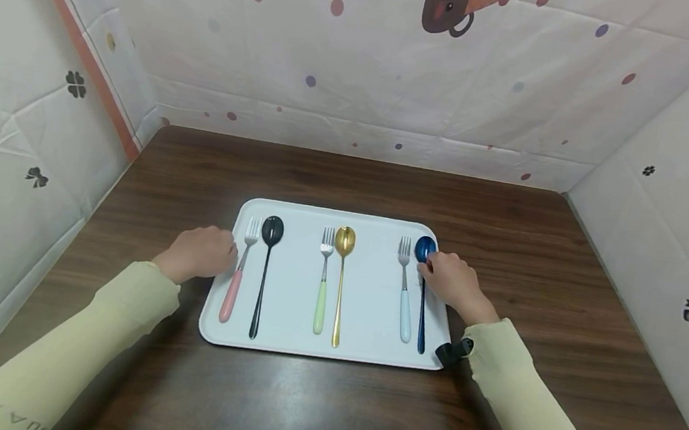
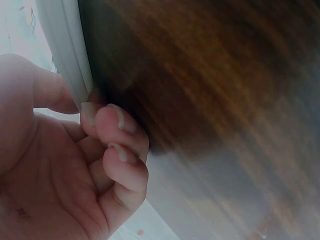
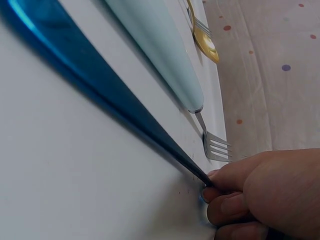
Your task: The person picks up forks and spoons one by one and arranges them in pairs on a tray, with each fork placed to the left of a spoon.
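Note:
A white tray [image 1: 295,280] bears three fork-and-spoon pairs. At its left edge, my left hand [image 1: 202,253] holds the rim [image 2: 67,47], thumb on one side and curled fingertips on the other. On the right, my right hand [image 1: 453,282] pinches the blue spoon [image 1: 422,319] at its neck between thumb and finger; the spoon lies along the tray, its bowl partly covered by the fingers. Beside it is a fork with a light blue handle [image 1: 405,318]. The gold spoon [image 1: 340,292] and green-handled fork [image 1: 320,304] lie mid-tray. Nearest my left hand are the pink-handled fork [image 1: 231,298] and black spoon [image 1: 262,284].
The tray rests on a dark brown wooden table [image 1: 297,408]. Behind it hangs a pale dotted cloth [image 1: 362,61], with white cloth walls at the left [image 1: 25,108] and right [image 1: 662,223]. A small black device [image 1: 453,353] is at my right wrist.

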### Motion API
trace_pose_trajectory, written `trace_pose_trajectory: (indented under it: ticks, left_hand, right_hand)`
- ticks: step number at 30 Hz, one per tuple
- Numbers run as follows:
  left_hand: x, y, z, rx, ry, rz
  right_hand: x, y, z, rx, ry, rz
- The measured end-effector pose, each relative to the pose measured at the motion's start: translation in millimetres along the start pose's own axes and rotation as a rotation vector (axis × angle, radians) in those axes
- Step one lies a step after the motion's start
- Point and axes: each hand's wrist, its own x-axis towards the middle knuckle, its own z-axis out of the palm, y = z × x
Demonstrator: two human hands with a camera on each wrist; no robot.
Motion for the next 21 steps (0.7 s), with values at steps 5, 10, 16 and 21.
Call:
trace_pose_trajectory:
  ticks: [5,10,16,21]
  left_hand:
    - [0.9,-1.5,-1.6,-0.004,-0.012,0.005]
    - [2.4,-4.8,-5.7,-0.014,-0.045,0.008]
    - [0.9,-7.4,-12.7,-0.035,-0.065,0.002]
    - [-0.2,-7.1,-22.0,0.012,-0.011,-0.001]
  right_hand:
    - [1.6,0.0,-0.2,0.021,0.006,0.009]
    - [2.7,0.2,-1.0,0.023,0.031,0.005]
    - [3.1,0.1,-2.8,0.017,0.066,0.006]
    - [2.8,-2.3,-7.2,0.028,0.118,-0.008]
